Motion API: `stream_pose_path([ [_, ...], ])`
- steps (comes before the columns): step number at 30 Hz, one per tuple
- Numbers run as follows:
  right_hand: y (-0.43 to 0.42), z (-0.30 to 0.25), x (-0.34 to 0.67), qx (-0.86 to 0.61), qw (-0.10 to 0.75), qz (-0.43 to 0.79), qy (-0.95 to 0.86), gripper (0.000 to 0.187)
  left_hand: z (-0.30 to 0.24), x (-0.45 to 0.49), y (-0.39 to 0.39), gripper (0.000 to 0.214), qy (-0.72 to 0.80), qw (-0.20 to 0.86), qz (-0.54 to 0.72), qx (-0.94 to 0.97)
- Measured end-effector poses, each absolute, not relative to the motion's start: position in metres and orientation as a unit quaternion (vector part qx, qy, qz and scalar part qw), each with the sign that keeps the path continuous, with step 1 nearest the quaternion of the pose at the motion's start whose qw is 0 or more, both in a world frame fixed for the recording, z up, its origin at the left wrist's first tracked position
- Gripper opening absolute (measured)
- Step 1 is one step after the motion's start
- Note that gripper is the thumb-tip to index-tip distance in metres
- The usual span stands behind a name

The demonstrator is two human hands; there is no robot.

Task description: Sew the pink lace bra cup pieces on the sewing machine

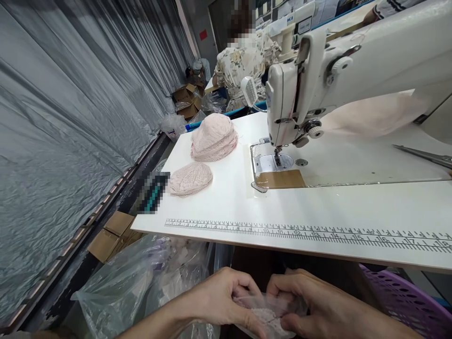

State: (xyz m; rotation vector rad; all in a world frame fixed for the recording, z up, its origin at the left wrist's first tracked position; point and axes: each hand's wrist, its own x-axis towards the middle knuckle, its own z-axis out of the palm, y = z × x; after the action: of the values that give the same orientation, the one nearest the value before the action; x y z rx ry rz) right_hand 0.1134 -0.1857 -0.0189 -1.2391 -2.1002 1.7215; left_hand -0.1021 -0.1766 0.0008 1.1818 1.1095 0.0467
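Below the table's front edge, my left hand (226, 294) is closed on a sheer pale lace fabric piece (266, 316). My right hand (309, 301) pinches the same piece from the other side, with its thumb and fingers bent over it. The piece is partly hidden by my fingers, and its lower part is close to the bottom edge of the view. On the white table (226, 207) above my hands lie a tall stack of pale pink lace cup-shaped pieces (214, 137) and a lower, flatter stack (191, 179).
A white sewing machine (287, 101) stands on the table's right, with scissors (423, 155) beyond. A printed ruler (300, 230) runs along the front edge. Clear plastic bags (141, 287) and a cardboard box (111, 235) sit lower left, a purple basket (406, 301) lower right. A person (240, 66) sits ahead.
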Motion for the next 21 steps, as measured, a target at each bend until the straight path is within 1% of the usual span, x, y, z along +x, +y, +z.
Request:
stream_pose_path([
  [3,-0.181,-0.014,0.118,-0.383,0.081,0.587,-0.708,0.018,0.0,-0.098,-0.174,0.041,0.488,0.7,0.009,0.522],
  [5,-0.177,-0.014,0.123,-0.353,0.086,0.613,-0.702,0.01,-0.001,-0.096,-0.174,0.043,0.491,0.714,0.003,0.499],
  [6,-0.176,-0.016,0.126,-0.338,0.085,0.629,-0.695,0.01,-0.001,-0.096,-0.174,0.044,0.492,0.723,0.003,0.485],
  [9,-0.175,-0.022,0.13,-0.31,0.078,0.663,-0.677,0.025,-0.003,-0.099,-0.174,0.041,0.485,0.744,0.006,0.458],
  [11,-0.176,-0.027,0.13,-0.304,0.089,0.665,-0.677,0.027,-0.004,-0.104,-0.173,0.037,0.48,0.75,0.009,0.455],
  [16,-0.18,-0.03,0.126,-0.305,0.124,0.657,-0.678,0.015,-0.005,-0.112,-0.173,0.036,0.461,0.753,0.002,0.469],
  [21,-0.176,-0.028,0.122,-0.281,0.123,0.688,-0.658,0.016,-0.007,-0.107,-0.175,0.045,0.458,0.707,-0.019,0.538],
])
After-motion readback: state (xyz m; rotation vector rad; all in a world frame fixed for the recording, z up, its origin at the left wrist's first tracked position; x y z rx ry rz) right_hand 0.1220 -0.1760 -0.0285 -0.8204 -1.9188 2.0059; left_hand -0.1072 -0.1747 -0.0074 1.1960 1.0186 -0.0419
